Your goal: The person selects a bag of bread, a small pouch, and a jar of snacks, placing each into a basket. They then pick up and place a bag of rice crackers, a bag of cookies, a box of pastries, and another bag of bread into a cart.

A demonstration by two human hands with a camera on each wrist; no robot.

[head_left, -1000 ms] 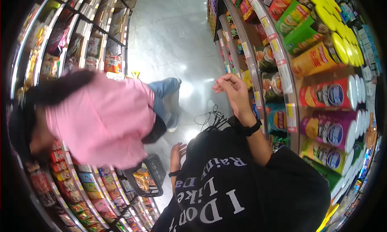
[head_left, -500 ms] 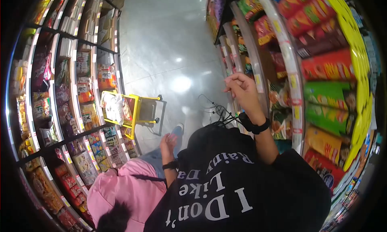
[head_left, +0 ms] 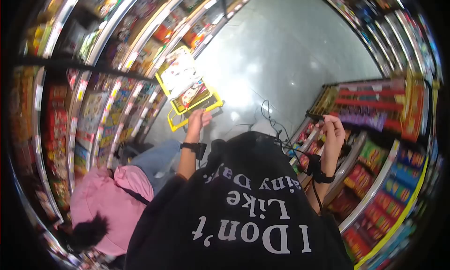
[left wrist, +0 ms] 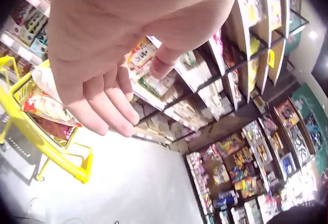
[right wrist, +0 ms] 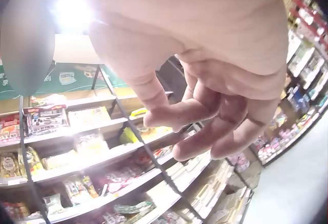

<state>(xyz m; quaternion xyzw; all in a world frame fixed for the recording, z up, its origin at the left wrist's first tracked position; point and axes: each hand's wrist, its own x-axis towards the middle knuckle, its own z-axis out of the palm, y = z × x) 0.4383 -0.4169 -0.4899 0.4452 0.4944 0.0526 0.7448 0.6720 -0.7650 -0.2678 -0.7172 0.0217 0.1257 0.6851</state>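
— Yellow cart (left wrist: 56, 156) is seen higher and further right in the head view than in the earlier frame; view's been turned too. Grips?
— Left grip (head_left: 199, 121) loosely spread, right grip (head_left: 334, 135) part-curled, nothing held in either. Packed goods (left wrist: 48, 106) are carried in the cart.
— Risks?
— Cart could be knocked, so near the left grip. Loose cables (head_left: 280, 139) could be snagged on the right-hand shelf (head_left: 370, 190). Person in pink (head_left: 105, 204), close by, could be bumped if unnoticed.
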